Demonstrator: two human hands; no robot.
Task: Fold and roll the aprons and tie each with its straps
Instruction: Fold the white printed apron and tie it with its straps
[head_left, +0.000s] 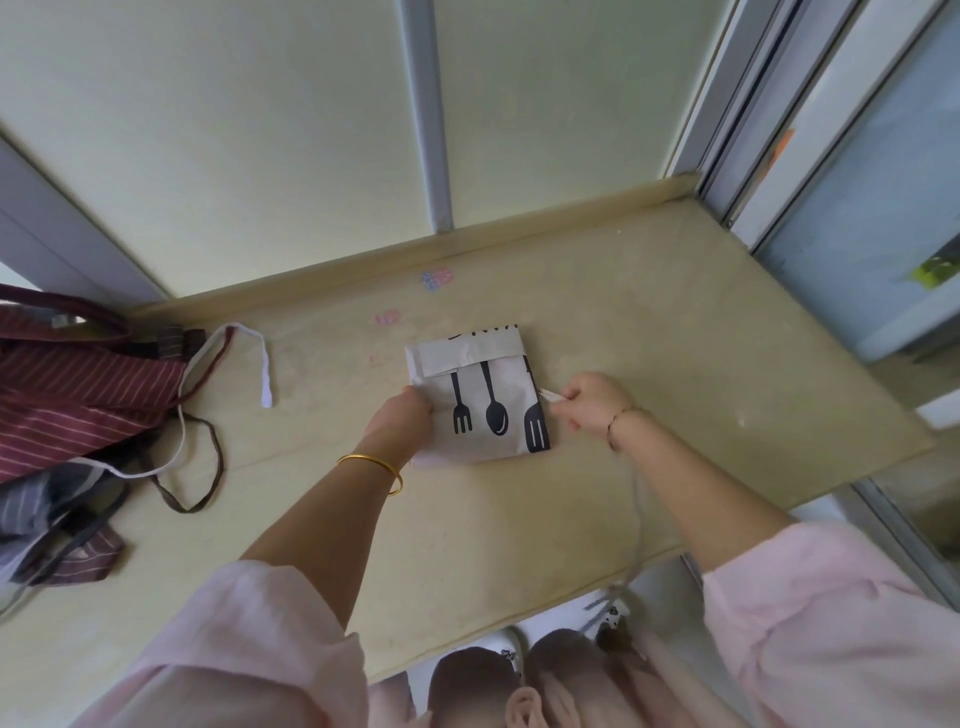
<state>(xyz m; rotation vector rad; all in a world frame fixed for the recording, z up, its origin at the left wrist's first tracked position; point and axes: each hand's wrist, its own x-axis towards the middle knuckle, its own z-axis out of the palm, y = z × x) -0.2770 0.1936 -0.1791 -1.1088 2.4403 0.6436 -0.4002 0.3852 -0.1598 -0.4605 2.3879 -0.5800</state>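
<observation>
We log the folded apron (488, 400), cutlery print up, lying flat at mid table (675, 338). Our left grip (400, 418) clasps its left edge. Our right grip (592, 405) pinches a pale strap (548, 396) at its right edge. Striped aprons (67, 389) lie heaped at the table's left end, well apart.

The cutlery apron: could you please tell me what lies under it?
Only the table shows around the apron, which lies flat on it. The left hand grips its left edge; whatever is beneath is covered.
</observation>
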